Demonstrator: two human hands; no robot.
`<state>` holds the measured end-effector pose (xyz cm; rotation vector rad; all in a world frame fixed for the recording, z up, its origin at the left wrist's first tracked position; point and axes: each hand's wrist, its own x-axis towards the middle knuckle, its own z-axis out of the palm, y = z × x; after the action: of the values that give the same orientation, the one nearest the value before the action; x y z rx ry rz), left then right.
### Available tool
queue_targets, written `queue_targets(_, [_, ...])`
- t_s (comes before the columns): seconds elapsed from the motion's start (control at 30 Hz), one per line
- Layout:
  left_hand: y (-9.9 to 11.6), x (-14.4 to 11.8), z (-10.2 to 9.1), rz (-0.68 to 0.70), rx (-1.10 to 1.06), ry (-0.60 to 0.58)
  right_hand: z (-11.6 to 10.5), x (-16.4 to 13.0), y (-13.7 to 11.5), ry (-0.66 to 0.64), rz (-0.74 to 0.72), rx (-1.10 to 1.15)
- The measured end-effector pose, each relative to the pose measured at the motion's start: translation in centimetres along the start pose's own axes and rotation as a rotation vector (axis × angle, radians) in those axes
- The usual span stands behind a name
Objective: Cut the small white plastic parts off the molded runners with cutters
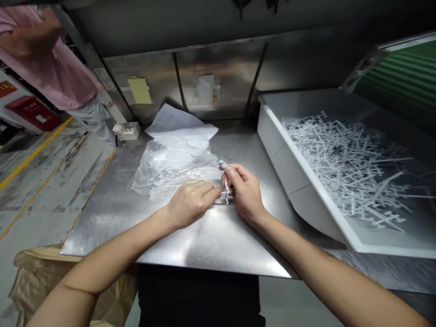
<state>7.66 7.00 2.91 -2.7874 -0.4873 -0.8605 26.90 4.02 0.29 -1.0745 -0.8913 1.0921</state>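
Pinching right hand (245, 188): grip clamped a silvery piece (222, 164)!
Left hand (192, 203): grip pinched a white piece (226, 192)!
Bag (153, 164): lay on the counter (204, 245).

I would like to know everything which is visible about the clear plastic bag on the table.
The clear plastic bag looks thin, shiny and heavily creased. It lies crumpled on the metal table, its far part over the white paper. It sits beyond the left hand, its right end narrowing toward the right hand; whether either hand touches it is unclear. What it contains, if anything, cannot be made out.
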Motion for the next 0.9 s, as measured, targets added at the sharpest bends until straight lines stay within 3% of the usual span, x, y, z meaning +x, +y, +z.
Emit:
queue_targets(0.13, [0.1,-0.4,-0.4,-0.003,0.064,-0.094,0.0,-0.2,0.1,-0.053,-0.019,-0.057])
queue_targets(0.27, [-0.1,-1.1,-1.2,-0.098,-0.030,-0.132,-0.1,-0.4,-0.2,-0.093,-0.078,-0.093])
queue_targets(0.4, [-0.3,-2.3,-1.6,-0.268,-0.239,-0.100,-0.6,-0.3,-0.6,-0.097,-0.180,-0.174])
queue_targets(0.53, [-0.9,-3.6,-1.1,-0.350,-0.318,0.033,-1.0,-0.7,-1.0,-0.165,-0.255,-0.398])
queue_targets(0.67, [-1.3,-3.9,-0.5,-0.321,-0.276,0.067,-0.9,-1.2,-1.0,-0.225,-0.362,-0.541])
queue_targets(0.9, [-0.9,-3.9,-0.5,-0.271,-0.245,0.013,-0.8,-1.4,-1.2,-0.215,-0.366,-0.605])
